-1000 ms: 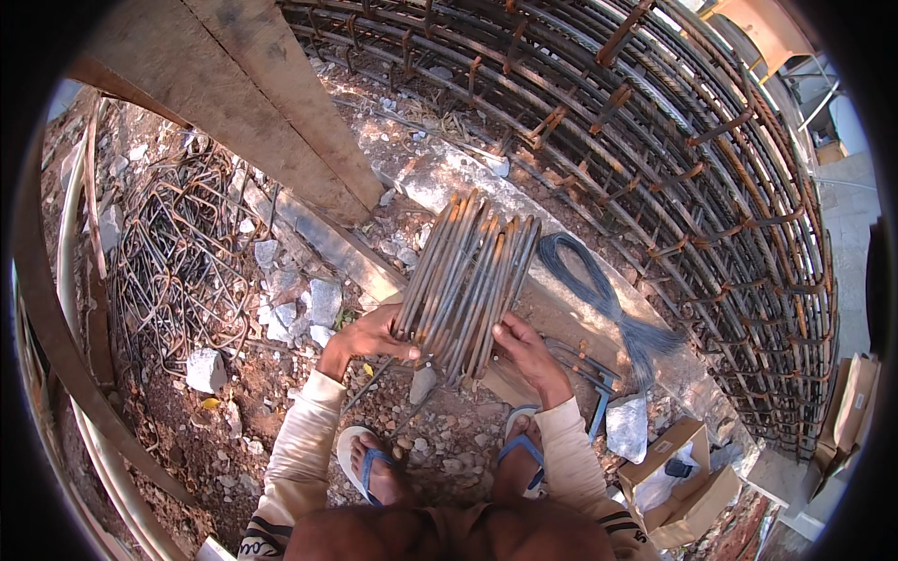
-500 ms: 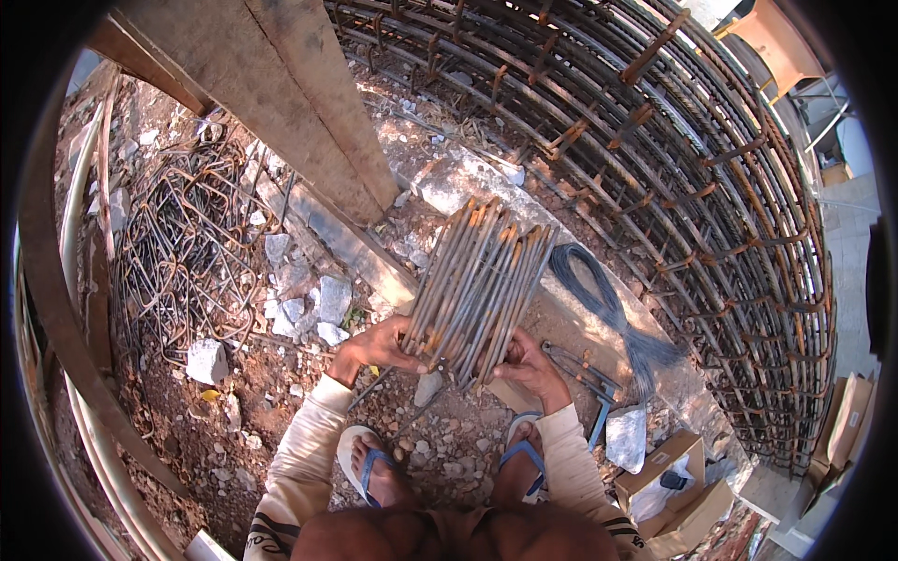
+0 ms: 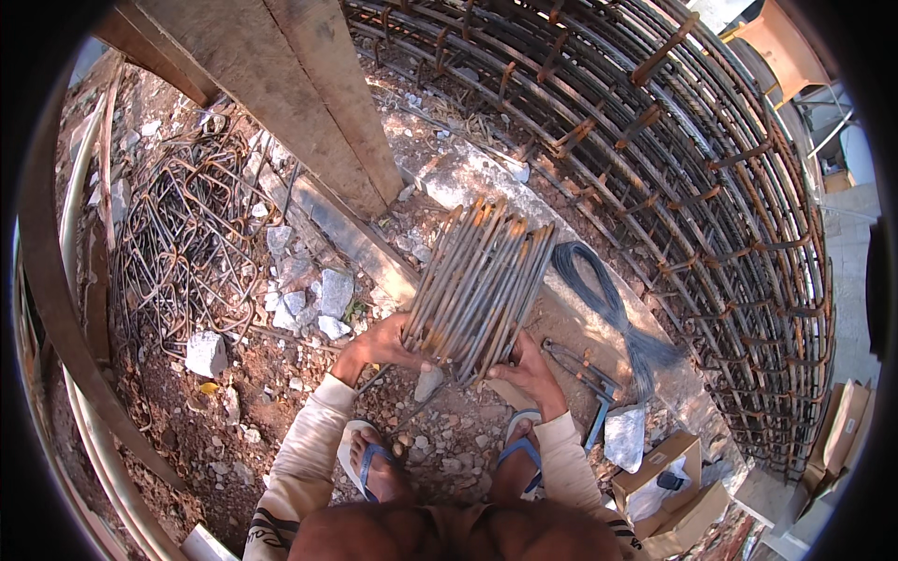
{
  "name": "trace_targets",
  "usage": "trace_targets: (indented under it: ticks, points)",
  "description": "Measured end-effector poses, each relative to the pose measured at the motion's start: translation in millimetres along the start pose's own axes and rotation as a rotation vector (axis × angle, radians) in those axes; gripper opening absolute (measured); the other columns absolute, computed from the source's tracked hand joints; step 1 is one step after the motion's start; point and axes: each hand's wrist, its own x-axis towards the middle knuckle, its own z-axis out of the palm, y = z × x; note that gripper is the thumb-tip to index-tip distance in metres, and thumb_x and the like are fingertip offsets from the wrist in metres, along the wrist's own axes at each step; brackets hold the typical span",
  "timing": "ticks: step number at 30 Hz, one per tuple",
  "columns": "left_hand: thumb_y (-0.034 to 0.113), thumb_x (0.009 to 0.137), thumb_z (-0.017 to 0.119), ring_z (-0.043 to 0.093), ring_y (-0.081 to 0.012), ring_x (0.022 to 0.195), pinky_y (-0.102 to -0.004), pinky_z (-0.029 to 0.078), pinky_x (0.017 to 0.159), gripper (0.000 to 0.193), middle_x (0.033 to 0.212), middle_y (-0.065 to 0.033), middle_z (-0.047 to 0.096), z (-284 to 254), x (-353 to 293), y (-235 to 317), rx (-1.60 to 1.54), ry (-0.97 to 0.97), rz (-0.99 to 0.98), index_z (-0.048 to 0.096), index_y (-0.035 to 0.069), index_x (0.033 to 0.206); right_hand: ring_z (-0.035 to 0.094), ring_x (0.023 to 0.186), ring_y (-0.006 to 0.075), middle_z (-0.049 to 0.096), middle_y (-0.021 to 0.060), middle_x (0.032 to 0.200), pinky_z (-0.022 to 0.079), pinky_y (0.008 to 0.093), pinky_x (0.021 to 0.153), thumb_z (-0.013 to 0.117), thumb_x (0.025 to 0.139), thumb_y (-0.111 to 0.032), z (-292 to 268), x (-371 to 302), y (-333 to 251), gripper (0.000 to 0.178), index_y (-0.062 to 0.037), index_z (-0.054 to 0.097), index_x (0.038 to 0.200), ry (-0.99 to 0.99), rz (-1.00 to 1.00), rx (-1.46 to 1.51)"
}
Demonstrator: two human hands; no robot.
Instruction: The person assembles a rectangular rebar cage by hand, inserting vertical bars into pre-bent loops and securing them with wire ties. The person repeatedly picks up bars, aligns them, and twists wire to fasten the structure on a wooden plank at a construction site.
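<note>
A bundle of steel rebar stirrups [image 3: 482, 290], grey with rusty bends, is held between my two hands in front of my knees. My left hand [image 3: 382, 346] closes round the near left corner, thumb along the lower edge. At the near right corner my right hand [image 3: 529, 372] grips the bundle, its thumb pointing inward. The bars lie side by side and tilt a little to the right at the far end. Fingers under the bundle are partly hidden. A loop of thin grey tie wire [image 3: 613, 309] lies just right of the bundle.
Long rebar cages [image 3: 692, 187] stretch across the right. Loose bent stirrups [image 3: 187, 243] lie heaped at left. A wooden post [image 3: 309, 84] stands ahead. Near my right arm are a blue-handled tool [image 3: 596, 425], a white stone block [image 3: 624, 438] and an open cardboard box [image 3: 659, 486].
Both hands keep their hold on the stirrup bundle, which has barely shifted. The surrounding view has moved slightly.
</note>
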Motion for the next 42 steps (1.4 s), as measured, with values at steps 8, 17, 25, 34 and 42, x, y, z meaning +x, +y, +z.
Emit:
trace_targets:
  ticks: [8,17,25,34,42]
  points:
    - [0.013,0.073,0.091,0.064,-0.0217,0.115,-0.0391,0.053,0.1,0.057,0.123,-0.0087,0.071,1.3,1.3,0.8,0.09,-0.002,0.049,0.069,0.007,0.125,0.046,0.14,0.023,0.047,0.0081,0.153,0.041,0.0378,0.115,0.091,0.071,-0.001,14.2,-3.7,-10.2,0.105,-0.0034,0.031,0.158,-0.039,-0.044,-0.024]
    - [0.02,0.071,0.094,0.067,-0.0216,0.111,-0.039,0.051,0.101,0.057,0.119,-0.0085,0.074,-4.5,-4.1,2.3,0.14,-0.012,0.091,0.073,0.008,0.122,0.05,0.138,0.0275,0.053,0.0155,0.146,0.042,0.0421,0.113,0.098,0.065,-0.022,16.8,-0.2,10.9,0.108,-0.0003,0.038,0.152,0.054,-0.144,-0.375]
    - [0.006,0.064,0.096,0.068,-0.0179,0.108,-0.036,0.054,0.101,0.067,0.117,-0.0096,0.075,23.8,-19.6,-0.1,0.13,0.26,0.256,0.069,0.001,0.124,0.049,0.137,0.0368,0.046,0.0261,0.148,0.04,0.0451,0.114,0.102,0.054,-0.042,47.5,-34.4,54.5,0.127,0.0055,0.033,0.15,0.375,-0.232,-0.77]
    - [0.003,0.064,0.094,0.073,-0.0189,0.097,-0.0386,0.061,0.092,0.054,0.111,-0.0075,0.077,27.8,-15.0,-12.2,0.102,0.308,0.196,0.076,0.006,0.115,0.067,0.105,0.0443,0.068,0.0261,0.107,0.054,0.0467,0.092,0.096,0.062,-0.034,53.3,-10.8,82.0,0.072,0.0065,0.067,0.113,0.565,-0.602,-1.017]
    - [0.013,0.062,0.098,0.074,-0.0204,0.096,-0.039,0.061,0.09,0.056,0.109,-0.0086,0.078,24.2,-13.6,-22.7,0.157,0.293,0.096,0.077,0.006,0.113,0.071,0.103,0.0276,0.073,0.0166,0.112,0.054,0.0374,0.09,0.093,0.07,-0.016,66.9,-17.0,47.3,0.057,0.0019,0.068,0.118,0.456,-0.552,-0.708]
